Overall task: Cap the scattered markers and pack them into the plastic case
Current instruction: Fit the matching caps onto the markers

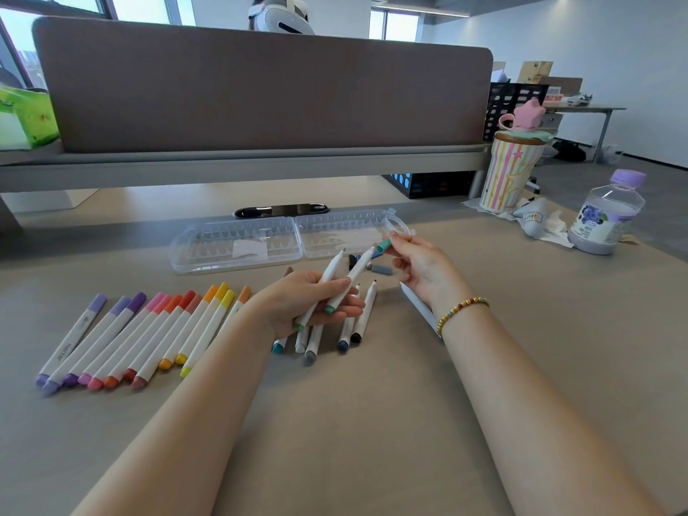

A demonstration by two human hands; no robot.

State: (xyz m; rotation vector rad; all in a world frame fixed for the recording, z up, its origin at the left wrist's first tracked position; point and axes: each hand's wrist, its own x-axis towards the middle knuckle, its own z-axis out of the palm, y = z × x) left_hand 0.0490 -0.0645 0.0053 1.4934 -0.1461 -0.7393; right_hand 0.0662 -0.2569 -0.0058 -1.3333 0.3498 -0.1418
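both bare forearms reach up from the lower edge toward mid-frame. the left hand (312, 301) lies palm up at centre, fingers curled round two uncapped markers (337, 286). the right hand (419, 268), just right of centre, pinches a green cap (384, 244) at its fingertips; a beaded bracelet (461, 310) circles that wrist.

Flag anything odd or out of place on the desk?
Nothing spilled or damaged. The plastic case lies open and holds no markers. Capped markers sit in a neat row at left; uncapped ones lie jumbled under the left hand, loose caps beyond. The right hand pinches a green cap.
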